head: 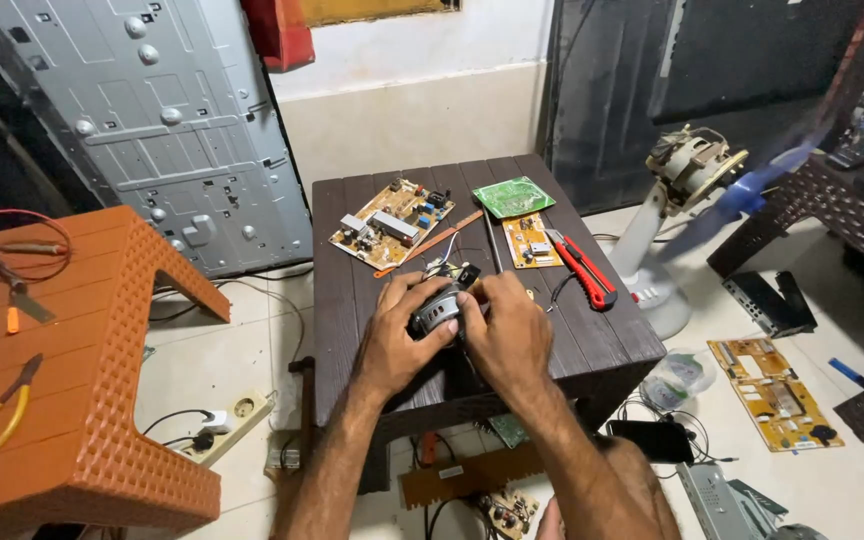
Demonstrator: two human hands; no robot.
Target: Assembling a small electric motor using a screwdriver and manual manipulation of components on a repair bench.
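Over the dark table, left hand and right hand apparently clasp a small motor.

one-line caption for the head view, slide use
Both hands, left hand and right hand, grip a small grey motor over a dark table strewn with circuit boards.

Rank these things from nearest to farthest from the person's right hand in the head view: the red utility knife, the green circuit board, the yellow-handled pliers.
From the right hand:
1. Red utility knife: just right of the hand, on the dark table.
2. Green circuit board: at the table's far edge.
3. Yellow-handled pliers: far left, on the orange stool.
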